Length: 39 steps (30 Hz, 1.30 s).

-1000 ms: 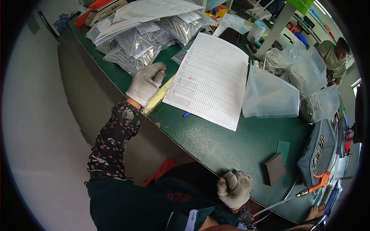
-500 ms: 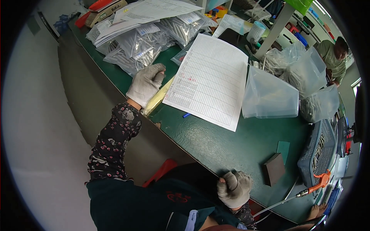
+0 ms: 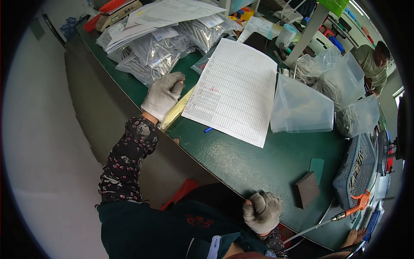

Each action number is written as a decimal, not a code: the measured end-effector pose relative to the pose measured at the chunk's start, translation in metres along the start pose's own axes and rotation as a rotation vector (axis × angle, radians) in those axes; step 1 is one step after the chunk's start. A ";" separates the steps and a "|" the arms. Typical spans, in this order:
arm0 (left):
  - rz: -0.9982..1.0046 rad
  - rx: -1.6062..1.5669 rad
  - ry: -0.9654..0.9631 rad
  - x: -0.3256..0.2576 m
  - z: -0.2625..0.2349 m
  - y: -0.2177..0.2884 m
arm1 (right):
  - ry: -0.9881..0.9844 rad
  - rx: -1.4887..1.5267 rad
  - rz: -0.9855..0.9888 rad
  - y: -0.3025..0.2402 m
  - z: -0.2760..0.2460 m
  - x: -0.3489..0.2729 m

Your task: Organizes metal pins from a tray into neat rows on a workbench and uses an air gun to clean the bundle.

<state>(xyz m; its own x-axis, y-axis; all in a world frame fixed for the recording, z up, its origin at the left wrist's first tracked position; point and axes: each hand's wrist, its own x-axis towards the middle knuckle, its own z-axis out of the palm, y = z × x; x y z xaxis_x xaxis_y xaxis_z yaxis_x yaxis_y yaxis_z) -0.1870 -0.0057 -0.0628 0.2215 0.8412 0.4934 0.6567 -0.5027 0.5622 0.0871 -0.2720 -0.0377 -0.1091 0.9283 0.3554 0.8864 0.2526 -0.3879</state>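
My left hand [image 3: 163, 96], in a pale work glove with bare fingertips, rests on the table's left edge. Its fingers are curled in, and nothing shows in them. Beside it lies a yellow strip [image 3: 177, 110], partly under the printed sheet [image 3: 235, 90], a ruled white form with a few red marks. Just beyond the hand are clear bags of metal rods [image 3: 157, 54]. My right hand [image 3: 263, 211], gloved likewise, sits closed in a fist at the near table edge, with nothing visible in it. A dark brown block [image 3: 307, 190] stands to its right.
A blue pen cap [image 3: 208, 129] lies below the sheet. Translucent plastic bags [image 3: 302, 103] stand at right, above a grey-blue basket [image 3: 340, 181] of metal pins. An orange air gun [image 3: 359, 203] with its hose lies near the right edge. Another person [image 3: 373, 69] sits at far right.
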 end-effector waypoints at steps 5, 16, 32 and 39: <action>-0.002 -0.004 -0.004 0.000 0.001 0.000 | 0.011 0.003 0.008 0.000 0.000 0.000; -0.028 -0.012 -0.013 0.000 -0.001 0.004 | 0.026 0.012 0.000 0.002 0.002 -0.002; -0.019 -0.015 0.000 0.000 -0.001 0.005 | 0.033 -0.001 0.003 0.001 0.002 -0.001; -0.005 -0.002 0.006 0.000 -0.001 0.002 | 0.023 0.011 0.028 -0.003 0.000 0.000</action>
<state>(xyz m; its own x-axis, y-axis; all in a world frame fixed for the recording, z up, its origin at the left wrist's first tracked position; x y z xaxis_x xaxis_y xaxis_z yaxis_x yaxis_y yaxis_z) -0.1861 -0.0073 -0.0609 0.2134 0.8425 0.4947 0.6566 -0.4986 0.5659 0.0846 -0.2728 -0.0372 -0.0740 0.9284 0.3640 0.8841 0.2300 -0.4068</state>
